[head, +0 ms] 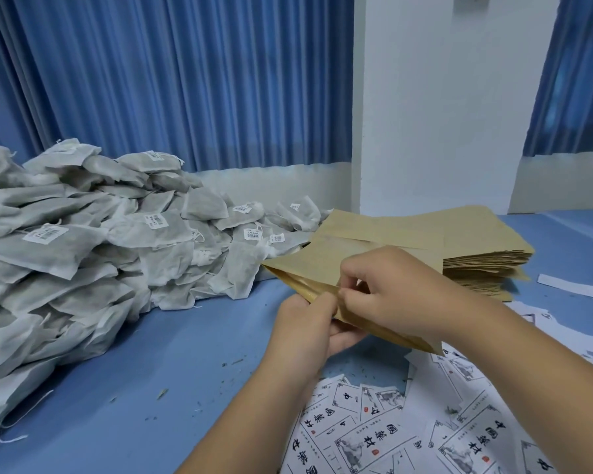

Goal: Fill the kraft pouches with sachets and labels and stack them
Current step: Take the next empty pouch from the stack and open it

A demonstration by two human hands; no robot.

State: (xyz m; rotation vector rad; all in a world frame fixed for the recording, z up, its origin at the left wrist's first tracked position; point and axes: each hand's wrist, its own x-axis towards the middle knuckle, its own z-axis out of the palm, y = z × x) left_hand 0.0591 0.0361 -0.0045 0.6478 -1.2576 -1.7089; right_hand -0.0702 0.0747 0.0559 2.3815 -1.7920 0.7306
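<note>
1. Occupying the left half of the frame: heap of grey-white sachets (pixel 93 241), many with white barcode stickers and loose drawstrings (blue curtain (pixel 168 80) hangs behind, upper left).
2. Blue table (pixel 134 371), lower left to centre, flecked with small dark crumbs.
3. Left hand (pixel 308 330), centre of frame: thumb and fingers curled, pinching the lower lip of the kraft pouch's mouth.
4. Kraft pouch (pixel 312 268), centre, held clear of the table between both hands, with its open end turned toward the sachets and its mouth slightly parted.
5. Right hand (pixel 391 292), just right of centre: thumb and fingertips pinching the pouch's upper lip, close against the left thumb.
6. Stack of flat kraft pouches (pixel 486 261), centre right, lying on the table behind the hands.
7. Printed labels (pixel 374 436), lower right: white slips with black characters and red seals (overlapping, partly under the forearms).
8. White wall column (pixel 442 114), upper right.
</note>
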